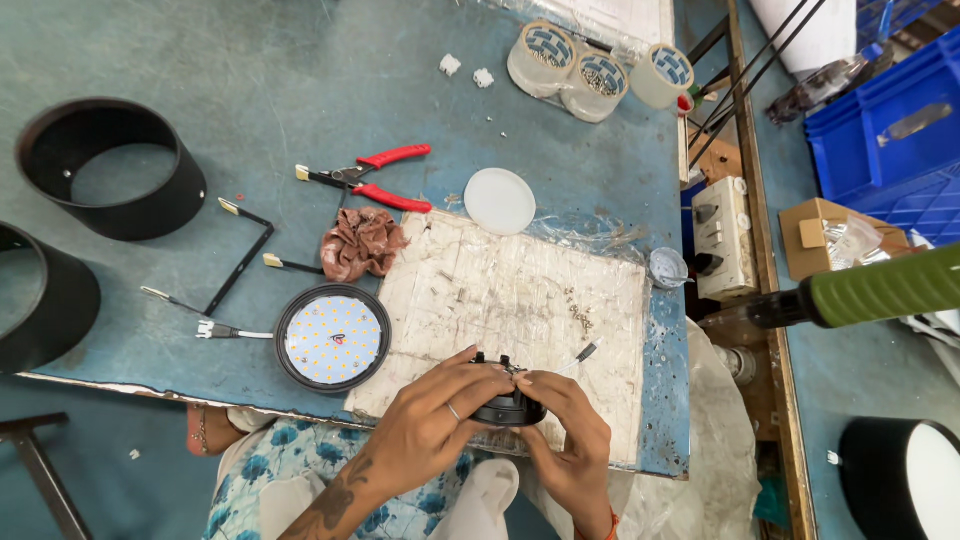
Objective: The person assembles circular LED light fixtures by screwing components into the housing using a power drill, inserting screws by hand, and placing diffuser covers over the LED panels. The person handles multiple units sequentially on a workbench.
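Nearby, lying beside the white board (520, 300): a round LED disc (333, 338), red pliers (375, 175), brown rag (362, 243). Gripping a small black round housing (508, 408), left hand (435, 425) and right hand (570, 435) both clamped around it, fingers hiding most of it.

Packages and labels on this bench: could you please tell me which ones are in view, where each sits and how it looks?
Cardboard box: right of the bench, brown, open, with clear plastic bags inside.
Tape rolls: three at the far edge, pale, with blue-patterned core labels.
Plastic sheet: clear, crumpled, behind the white board.
No screens or signs show.
Both hands hold a black round part, unlabelled.
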